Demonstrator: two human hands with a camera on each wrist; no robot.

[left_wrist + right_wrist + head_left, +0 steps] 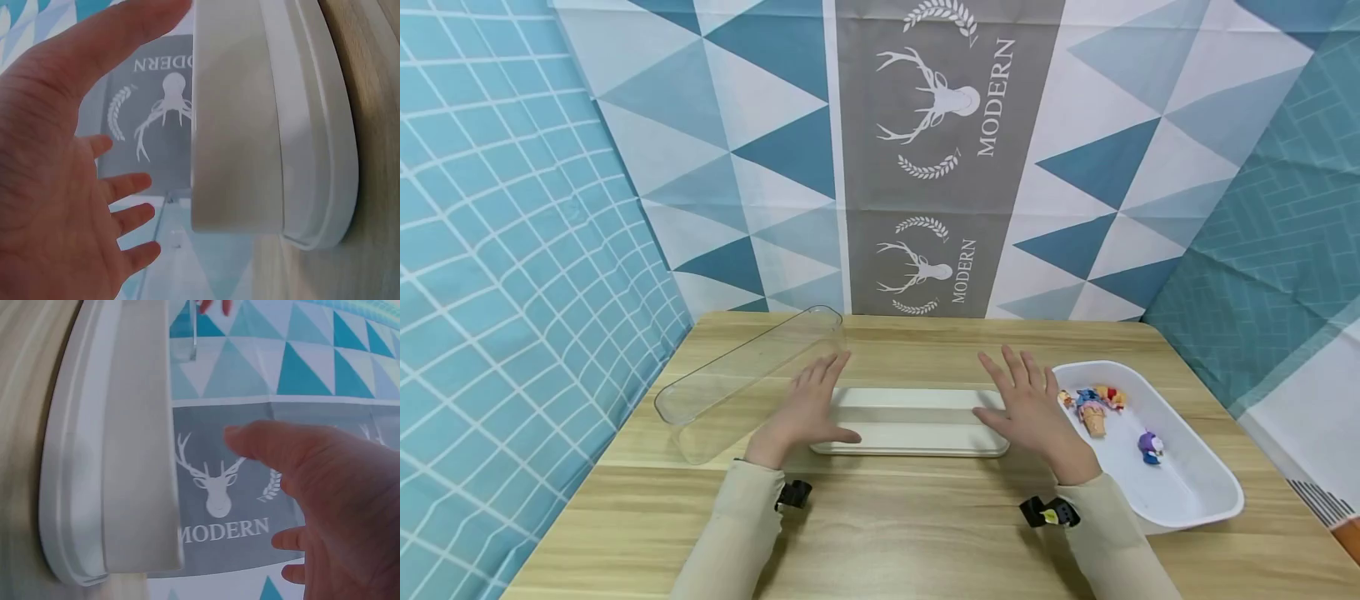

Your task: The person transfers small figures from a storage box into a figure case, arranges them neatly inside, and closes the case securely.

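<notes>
A long white base [917, 437] with a raised step lies crosswise on the wooden table. At its left end my left hand [805, 410] is spread with the palm turned inward; in the left wrist view its fingers [128, 186] stand apart from the step, holding nothing. Over the right end, my right hand [1028, 413] is likewise spread, its palm facing the base. The right wrist view shows the thumb [275, 440] stretched toward the step's upper edge, with a gap between them.
Left of the base lies a long clear plastic cover [752, 367], slanted across the table. On the right stands a white tray [1195, 479] holding several small figurines, among them an ice-cream-cone figurine [1092, 414] and a purple figurine [1150, 447]. Patterned cloth [925, 183] hangs behind the table.
</notes>
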